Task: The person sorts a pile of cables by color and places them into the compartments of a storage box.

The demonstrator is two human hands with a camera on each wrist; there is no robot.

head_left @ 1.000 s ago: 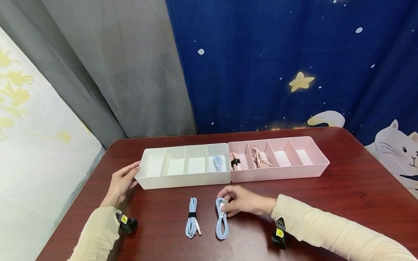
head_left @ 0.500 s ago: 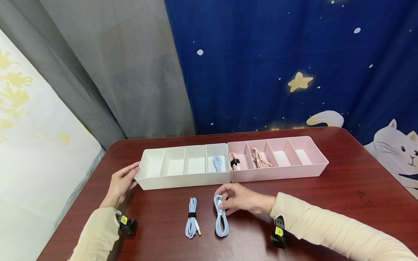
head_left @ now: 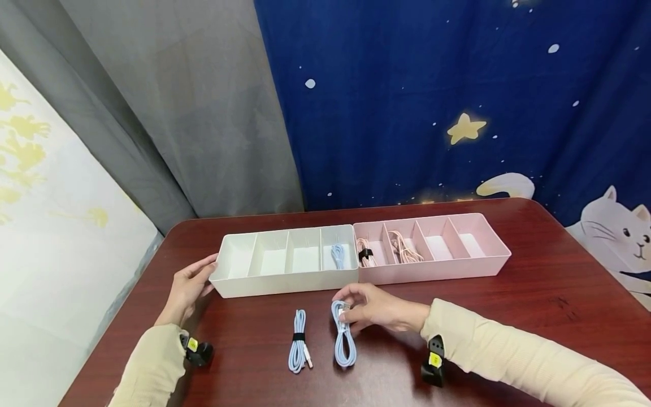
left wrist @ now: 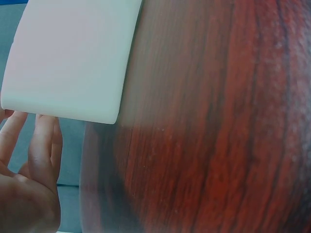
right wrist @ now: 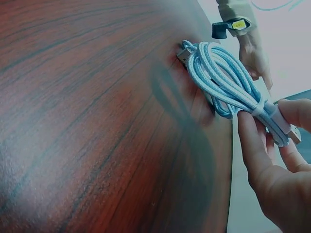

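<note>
My right hand (head_left: pixel 373 308) pinches one end of a coiled light-blue USB cable (head_left: pixel 344 343). In the right wrist view the braided coil (right wrist: pixel 218 73) tilts above the table, with its shadow below and a metal plug beside the thumb. A second blue cable (head_left: pixel 298 345), bundled with a black strap, lies on the table to its left. At the far left, my left hand (head_left: pixel 188 288) touches the end of the white divided box (head_left: pixel 290 284) with extended fingers. In that box's rightmost compartment sits another blue cable (head_left: pixel 338 256).
A pink divided box (head_left: pixel 437 271) stands end to end with the white one. Its two left compartments hold a pink cable with a black strap (head_left: pixel 365 253) and a loose pink cable (head_left: pixel 405 249). Curtains hang behind the dark red wooden table (head_left: pixel 244 350).
My right hand has moved slightly up and left, away from me, carrying the blue cable. My left hand has stayed at the end of the white box.
</note>
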